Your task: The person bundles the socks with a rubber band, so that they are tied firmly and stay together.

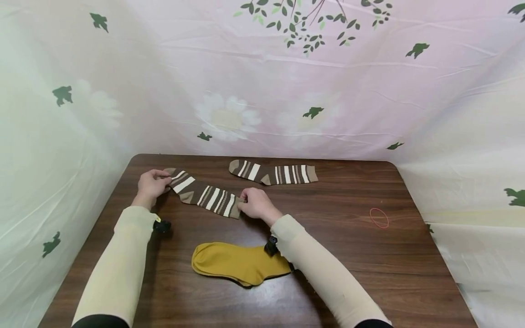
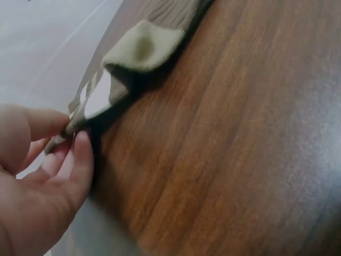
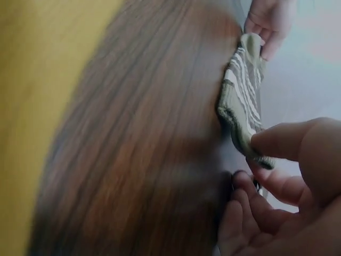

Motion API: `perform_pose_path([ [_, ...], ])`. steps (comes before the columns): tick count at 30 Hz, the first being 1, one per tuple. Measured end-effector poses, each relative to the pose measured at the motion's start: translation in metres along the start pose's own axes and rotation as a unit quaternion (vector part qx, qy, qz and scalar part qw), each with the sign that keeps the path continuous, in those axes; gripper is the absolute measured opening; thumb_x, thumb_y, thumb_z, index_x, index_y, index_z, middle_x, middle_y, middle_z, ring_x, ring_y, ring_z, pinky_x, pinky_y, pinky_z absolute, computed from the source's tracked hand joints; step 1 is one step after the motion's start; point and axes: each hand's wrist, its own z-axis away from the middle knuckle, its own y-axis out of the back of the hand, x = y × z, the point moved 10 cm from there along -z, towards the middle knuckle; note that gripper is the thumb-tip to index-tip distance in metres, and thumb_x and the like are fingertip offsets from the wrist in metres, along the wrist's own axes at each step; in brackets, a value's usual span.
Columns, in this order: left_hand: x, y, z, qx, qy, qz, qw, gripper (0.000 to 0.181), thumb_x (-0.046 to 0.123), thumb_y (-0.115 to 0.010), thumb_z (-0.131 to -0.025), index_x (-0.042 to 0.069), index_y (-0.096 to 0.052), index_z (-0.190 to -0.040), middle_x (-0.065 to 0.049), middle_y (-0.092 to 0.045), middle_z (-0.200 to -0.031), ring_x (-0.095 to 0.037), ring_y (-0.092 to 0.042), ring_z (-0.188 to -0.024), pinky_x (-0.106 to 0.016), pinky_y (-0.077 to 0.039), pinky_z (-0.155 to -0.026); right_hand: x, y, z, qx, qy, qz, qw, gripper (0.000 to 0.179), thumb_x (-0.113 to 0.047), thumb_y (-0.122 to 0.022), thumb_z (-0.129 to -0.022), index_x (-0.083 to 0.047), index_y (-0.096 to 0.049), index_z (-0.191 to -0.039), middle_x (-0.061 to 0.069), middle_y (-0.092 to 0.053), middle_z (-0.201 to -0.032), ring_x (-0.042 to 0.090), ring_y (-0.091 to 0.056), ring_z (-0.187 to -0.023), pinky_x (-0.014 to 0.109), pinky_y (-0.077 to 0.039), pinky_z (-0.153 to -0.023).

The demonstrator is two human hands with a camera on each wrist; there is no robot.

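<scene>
A brown sock with white stripes (image 1: 213,199) stretches between both hands, toe to the left and cuff to the right. My left hand (image 1: 151,184) pinches its tan toe; in the left wrist view, thumb and fingers of the left hand (image 2: 48,165) close on that end. The cuff is pinched by my right hand (image 1: 257,203), and the right wrist view shows the right hand (image 3: 298,181) with thumb and forefinger on the cuff edge. Behind lies a second striped sock (image 1: 283,175), flat near the table's back edge.
Nearer the front, a pair of mustard yellow socks (image 1: 234,259) lies stacked, partly under the right wrist. A thin red rubber band (image 1: 378,218) is at the right on the wooden table (image 1: 348,282). Printed cloth (image 1: 262,91) hangs around the back and sides.
</scene>
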Motion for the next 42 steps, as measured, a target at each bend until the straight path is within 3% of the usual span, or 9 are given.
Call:
perform_pose_path([
  [3,-0.004,-0.004,0.0,-0.019,0.003,0.05,0.9986,0.043,0.004,-0.061,-0.105,-0.007,-0.048,-0.144,-0.01,-0.052,-0.113,-0.007,-0.06,-0.084,-0.021,-0.059,-0.075,0.002,0.005,0.002,-0.001,0.01,-0.027,0.9996,0.009,-0.019,-0.073,-0.093,-0.011,-0.07,-0.091,0.002,-0.069,-0.091,0.017,-0.059,-0.081,0.033,-0.052,-0.08],
  [6,-0.005,-0.007,0.003,-0.041,-0.002,0.07,0.9967,0.049,0.002,-0.06,-0.104,-0.005,-0.043,-0.149,-0.011,-0.053,-0.116,-0.006,-0.061,-0.084,-0.021,-0.059,-0.075,0.007,0.008,0.004,-0.007,0.012,-0.05,0.9987,0.009,-0.019,-0.074,-0.092,-0.011,-0.071,-0.091,0.001,-0.068,-0.089,0.017,-0.059,-0.081,0.033,-0.052,-0.08],
  [16,-0.001,-0.018,0.016,-0.125,-0.034,0.071,0.989,0.053,-0.001,-0.058,-0.101,0.001,-0.044,-0.153,-0.015,-0.05,-0.122,-0.008,-0.061,-0.083,-0.025,-0.059,-0.073,0.031,0.015,0.011,-0.034,0.003,-0.153,0.9876,0.008,-0.013,-0.072,-0.093,-0.007,-0.07,-0.097,0.002,-0.07,-0.086,0.014,-0.065,-0.071,0.03,-0.054,-0.07],
  [24,0.001,-0.023,0.025,-0.114,-0.028,0.07,0.9907,0.046,0.026,-0.061,-0.108,-0.002,-0.053,-0.144,-0.001,-0.053,-0.124,-0.011,-0.057,-0.1,-0.025,-0.059,-0.08,0.046,0.019,0.022,-0.04,-0.013,-0.209,0.9769,0.009,-0.01,-0.072,-0.098,-0.005,-0.068,-0.104,0.006,-0.071,-0.089,0.017,-0.069,-0.075,0.031,-0.059,-0.067],
  [30,0.011,-0.031,0.04,-0.127,-0.039,0.085,0.9875,0.041,0.025,-0.062,-0.108,0.0,-0.053,-0.139,0.006,-0.062,-0.117,-0.009,-0.059,-0.102,-0.027,-0.06,-0.078,0.053,0.032,0.032,-0.035,-0.019,-0.244,0.9691,0.009,-0.009,-0.07,-0.1,-0.004,-0.068,-0.107,0.009,-0.069,-0.093,0.021,-0.069,-0.082,0.035,-0.062,-0.072],
  [33,0.018,-0.035,0.051,-0.144,-0.047,0.09,0.9844,0.049,0.028,-0.066,-0.106,0.0,-0.05,-0.143,0.008,-0.066,-0.114,-0.009,-0.061,-0.1,-0.028,-0.06,-0.078,0.058,0.04,0.037,-0.024,-0.017,-0.248,0.9683,0.012,-0.009,-0.069,-0.1,-0.004,-0.068,-0.111,0.009,-0.068,-0.092,0.02,-0.067,-0.079,0.035,-0.062,-0.07],
  [38,0.028,-0.042,0.073,-0.175,-0.053,0.075,0.9803,0.066,0.034,-0.069,-0.104,-0.002,-0.044,-0.153,-0.005,-0.063,-0.122,-0.009,-0.064,-0.098,-0.03,-0.061,-0.081,0.068,0.056,0.049,0.002,-0.016,-0.27,0.9629,0.018,-0.009,-0.066,-0.102,0.001,-0.067,-0.116,0.008,-0.067,-0.09,0.017,-0.065,-0.075,0.036,-0.061,-0.07],
  [42,0.029,-0.047,0.09,-0.199,-0.047,0.051,0.9775,0.065,0.032,-0.07,-0.103,-0.006,-0.048,-0.151,-0.02,-0.059,-0.136,-0.012,-0.064,-0.101,-0.032,-0.062,-0.084,0.075,0.07,0.058,0.026,-0.004,-0.279,0.9599,0.021,-0.008,-0.064,-0.102,0.006,-0.069,-0.117,0.008,-0.066,-0.084,0.015,-0.061,-0.068,0.041,-0.062,-0.069],
])
